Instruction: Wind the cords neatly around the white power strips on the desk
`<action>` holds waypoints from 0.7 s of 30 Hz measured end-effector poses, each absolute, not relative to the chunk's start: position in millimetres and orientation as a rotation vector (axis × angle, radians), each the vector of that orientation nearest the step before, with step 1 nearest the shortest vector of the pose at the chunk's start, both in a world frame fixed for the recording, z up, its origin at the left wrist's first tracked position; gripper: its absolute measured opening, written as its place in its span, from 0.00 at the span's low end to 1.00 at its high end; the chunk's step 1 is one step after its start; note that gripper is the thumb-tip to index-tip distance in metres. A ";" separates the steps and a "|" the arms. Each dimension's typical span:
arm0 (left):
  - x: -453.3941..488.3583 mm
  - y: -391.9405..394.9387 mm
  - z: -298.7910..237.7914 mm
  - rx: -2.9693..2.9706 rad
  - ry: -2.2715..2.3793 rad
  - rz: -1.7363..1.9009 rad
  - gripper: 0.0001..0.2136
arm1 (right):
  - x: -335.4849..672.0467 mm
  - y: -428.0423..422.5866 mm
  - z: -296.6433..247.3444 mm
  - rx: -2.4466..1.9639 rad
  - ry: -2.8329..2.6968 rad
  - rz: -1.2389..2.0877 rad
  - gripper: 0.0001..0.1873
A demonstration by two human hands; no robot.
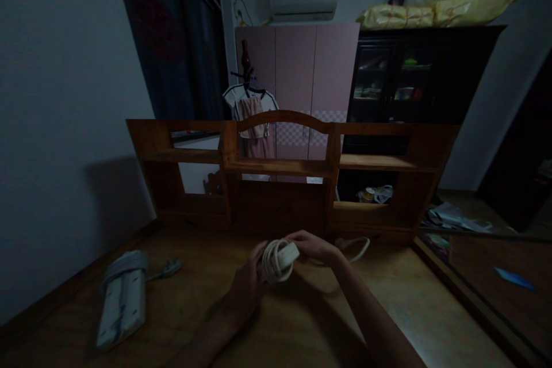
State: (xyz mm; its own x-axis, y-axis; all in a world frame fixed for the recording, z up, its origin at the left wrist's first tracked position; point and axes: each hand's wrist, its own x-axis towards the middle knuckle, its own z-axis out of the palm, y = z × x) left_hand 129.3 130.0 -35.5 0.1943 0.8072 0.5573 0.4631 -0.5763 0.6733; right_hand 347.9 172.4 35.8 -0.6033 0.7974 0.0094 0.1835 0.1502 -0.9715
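Left hand [248,283] and right hand [314,247] meet, both curled.

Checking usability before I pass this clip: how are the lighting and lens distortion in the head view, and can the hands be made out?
Head view: dim and underexposed, no glare; left hand and right hand are dark shapes gripping the pale coiled cable; the power strip looks soft at the left; wide-angle distortion bows the shelf unit and leans the left wall.

cream-white coiled cable [279,260], white power strip [122,303], brown wooden desk [302,322], pink checkered wardrobe [317,77]
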 end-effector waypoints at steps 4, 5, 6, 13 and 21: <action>133.0 131.9 -19.7 2.004 1.282 1.448 0.27 | 338.6 175.6 28.0 -0.992 -1.948 1.433 0.23; 132.9 132.4 -15.9 1.973 1.322 1.474 0.27 | 336.5 175.7 27.7 -1.008 -1.960 1.416 0.24; 132.2 133.2 -12.4 1.932 1.366 1.491 0.27 | 334.4 175.3 28.4 -1.023 -1.963 1.409 0.25; 110.3 150.0 -1.1 1.793 1.436 1.610 0.28 | 318.9 151.1 56.5 -1.399 -2.416 0.545 0.22; 76.5 185.0 3.5 1.447 1.758 1.796 0.29 | 304.4 115.9 80.0 -1.610 -2.517 -0.018 0.14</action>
